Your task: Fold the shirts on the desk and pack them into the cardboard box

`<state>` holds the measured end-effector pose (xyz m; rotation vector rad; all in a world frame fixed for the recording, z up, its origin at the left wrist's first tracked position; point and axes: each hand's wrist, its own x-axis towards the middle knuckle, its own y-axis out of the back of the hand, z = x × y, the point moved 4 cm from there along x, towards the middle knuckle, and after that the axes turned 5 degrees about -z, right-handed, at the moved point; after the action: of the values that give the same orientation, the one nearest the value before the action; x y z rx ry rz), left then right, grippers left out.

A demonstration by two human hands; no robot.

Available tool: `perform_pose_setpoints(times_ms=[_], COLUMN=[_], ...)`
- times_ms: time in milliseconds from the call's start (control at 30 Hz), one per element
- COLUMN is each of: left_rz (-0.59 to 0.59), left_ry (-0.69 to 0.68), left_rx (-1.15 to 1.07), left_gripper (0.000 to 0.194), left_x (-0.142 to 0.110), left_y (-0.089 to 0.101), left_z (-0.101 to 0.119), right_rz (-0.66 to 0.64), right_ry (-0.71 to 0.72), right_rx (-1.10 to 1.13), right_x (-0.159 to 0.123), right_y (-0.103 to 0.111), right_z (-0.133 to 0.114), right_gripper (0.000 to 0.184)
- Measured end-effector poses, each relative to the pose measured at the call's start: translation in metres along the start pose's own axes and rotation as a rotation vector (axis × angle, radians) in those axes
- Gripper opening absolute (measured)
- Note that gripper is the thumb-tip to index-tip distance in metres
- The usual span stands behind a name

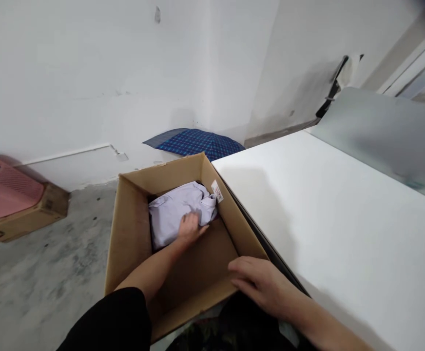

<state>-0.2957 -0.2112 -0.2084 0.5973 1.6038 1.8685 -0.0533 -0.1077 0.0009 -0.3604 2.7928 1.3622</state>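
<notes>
My left hand [189, 227] presses flat, fingers spread, on the folded pale lilac cloth garment [178, 212] already lying in the open brown cardboard box [132, 229], right hand [261, 282] loosely resting ungripped on its near rim, flaps unclosed.

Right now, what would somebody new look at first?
Probably the open cardboard box on the floor, where the left hand presses on a pale folded cloth inside. The right hand rests on the box's near corner, beside a big white tabletop. Behind, a blue checked umbrella lies against the wall.
</notes>
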Motion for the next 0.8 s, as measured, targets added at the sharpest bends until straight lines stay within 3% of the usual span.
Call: perform_pose_setpoints(times_ms=[67,133,233,400,600,733,800], left_rz=[-0.034,-0.045,-0.027,-0.076,-0.121,-0.164,-0.100], left_ry=[-0.040,0.028,0.092,0.058,0.041,0.138,0.136], left_rx=[0.072,0.143,0.204,0.203,0.159,0.116,0.045], left_gripper=[0.063,0.056,0.053,0.049,0.045,0.049,0.061], left_x=[-0.012,-0.016,-0.008,0.004,-0.030,-0.030,-0.018], left_y=[-0.014,-0.026,-0.032,-0.025,-0.020,-0.019,-0.011], left_z=[0.015,0.016,0.007,0.002,0.003,0.020,0.036], right_rz=[0.094,0.141,0.087,-0.083,-0.089,-0.106,-0.113], right_ry=[-0.008,-0.029,0.001,0.139,0.062,0.063,0.054], right_rx=[-0.021,-0.131,-0.274,-0.349,-0.434,-0.436,-0.435], right_x=[-0.005,-0.003,0.000,-0.002,0.002,0.003,0.003], right_y=[0.002,0.002,-0.007,-0.024,-0.024,-0.025,-0.026], right_z=[0.006,0.010,0.012,0.016,0.027,0.027,0.028], right_gripper=[0.024,0.022,0.025,0.038,0.029,0.029,0.028])
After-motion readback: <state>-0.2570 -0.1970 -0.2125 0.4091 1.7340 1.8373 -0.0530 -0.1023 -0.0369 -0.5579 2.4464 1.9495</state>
